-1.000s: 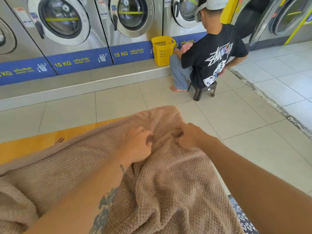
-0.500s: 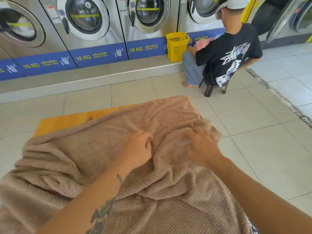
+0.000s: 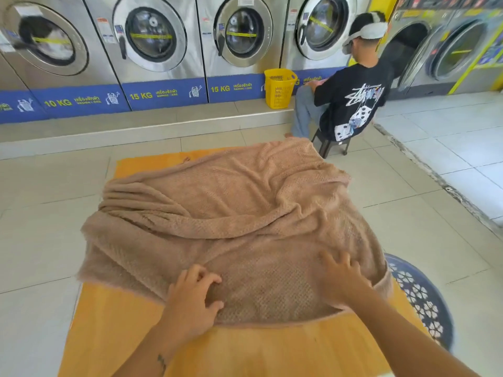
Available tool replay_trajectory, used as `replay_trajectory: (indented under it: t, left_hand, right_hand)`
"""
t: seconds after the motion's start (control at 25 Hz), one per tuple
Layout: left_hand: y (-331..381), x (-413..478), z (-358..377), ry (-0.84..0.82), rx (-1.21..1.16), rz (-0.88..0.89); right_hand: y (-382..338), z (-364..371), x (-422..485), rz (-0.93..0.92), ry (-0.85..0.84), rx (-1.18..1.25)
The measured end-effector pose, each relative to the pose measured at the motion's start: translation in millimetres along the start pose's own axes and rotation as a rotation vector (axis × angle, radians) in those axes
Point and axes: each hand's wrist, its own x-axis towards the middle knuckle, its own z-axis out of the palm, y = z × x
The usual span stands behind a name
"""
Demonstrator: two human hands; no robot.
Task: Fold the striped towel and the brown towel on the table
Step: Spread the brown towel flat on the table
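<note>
The brown towel [image 3: 231,219] lies rumpled over most of the wooden table [image 3: 245,349], with its far corner hanging past the table's back edge. My left hand [image 3: 190,297] sits at the towel's near edge, fingers curled and thumb bent, gripping the cloth. To the right, my right hand [image 3: 340,278] presses down on the towel's near right part with its fingers spread. No striped towel is in view.
A dark blue basket [image 3: 424,303] with a flower pattern stands on the floor by the table's right side. Beyond the table a person [image 3: 351,104] sits on a low stool next to a yellow basket [image 3: 279,88]. Washing machines [image 3: 152,42] line the back wall.
Both hands have drawn back from the towel's middle to its near edge. The towel now lies spread wider over the table, and my right hand has let go and flattened.
</note>
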Motion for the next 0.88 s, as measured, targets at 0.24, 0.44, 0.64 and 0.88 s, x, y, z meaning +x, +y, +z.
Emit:
replay_trajectory:
  t: [0.24, 0.44, 0.64, 0.88]
  left_hand:
    - [-11, -45, -5, 0.043, -0.024, -0.101]
    - [28, -44, -18, 0.088, -0.142, -0.058]
    - [115, -36, -14, 0.029, -0.266, 0.250]
    - [222, -36, 39, -0.133, -0.144, 0.428]
  right_hand:
    - [14, 39, -54, -0.076, 0.177, 0.214]
    - [43, 40, -63, -0.111, 0.217, 0.242]
    - [86, 25, -67, 0.011, 0.227, 0.257]
    - [136, 25, -47, -0.088, 0.091, 0.317]
